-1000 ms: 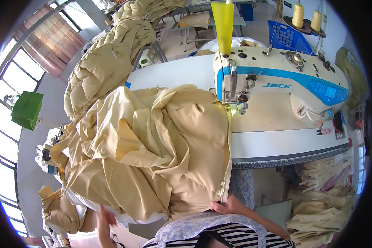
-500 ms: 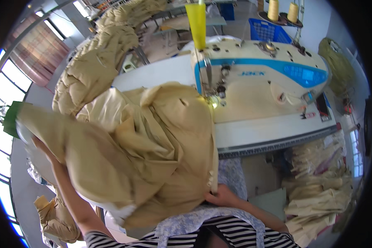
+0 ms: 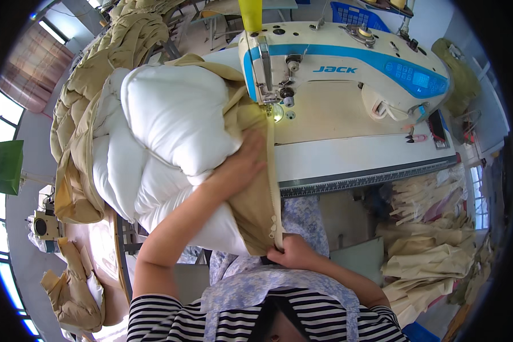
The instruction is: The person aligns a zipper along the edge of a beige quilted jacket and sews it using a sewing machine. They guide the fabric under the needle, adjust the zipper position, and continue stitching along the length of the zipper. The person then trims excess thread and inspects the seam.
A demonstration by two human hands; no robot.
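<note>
The left hand [image 3: 242, 162] lies flat and spread on the tan edge of a padded garment [image 3: 171, 131], its white quilted lining turned outward, pressing it down just in front of the sewing machine [image 3: 347, 68]. The right hand [image 3: 293, 251] has its grip closed, pinching the garment's lower hem below the machine, at the near rim of the desk [image 3: 359, 157]. The garment's bulk spreads left of the machine, its tan strip running up to the needle. A heap of tan pieces [image 3: 427, 251] lies low to the machine's right.
</note>
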